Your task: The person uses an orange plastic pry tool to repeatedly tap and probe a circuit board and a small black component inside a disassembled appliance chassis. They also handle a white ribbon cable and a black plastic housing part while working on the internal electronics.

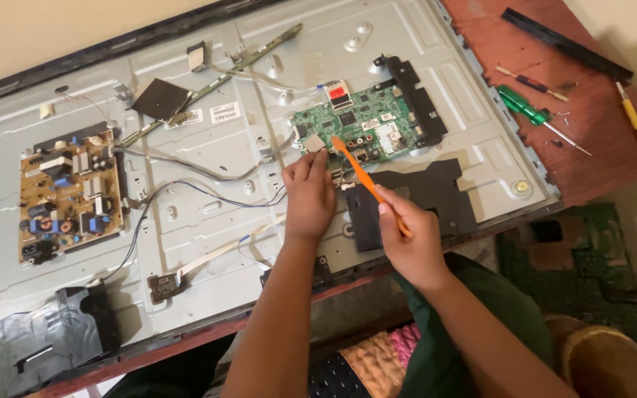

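Note:
A green main circuit board (359, 127) is mounted near the middle of the grey metal back panel (208, 221) of an opened flat screen. My right hand (407, 239) grips an orange brush-like tool (359, 175) whose tip touches the board's lower left corner. My left hand (307, 193) rests its fingertips on the panel at the board's lower left edge, beside a small silver shield. Grey and black wires (208, 173) run from there toward a brown power board (71, 195) at the left.
A green-handled screwdriver (532, 110), a yellow-handled one (634, 116), a thin red-and-black tool (532, 82) and loose screws lie on the red-brown table at right. Black plastic pieces (425, 195) sit below the green board; a black speaker (46, 343) sits lower left. A white ribbon cable (215, 254) crosses the panel.

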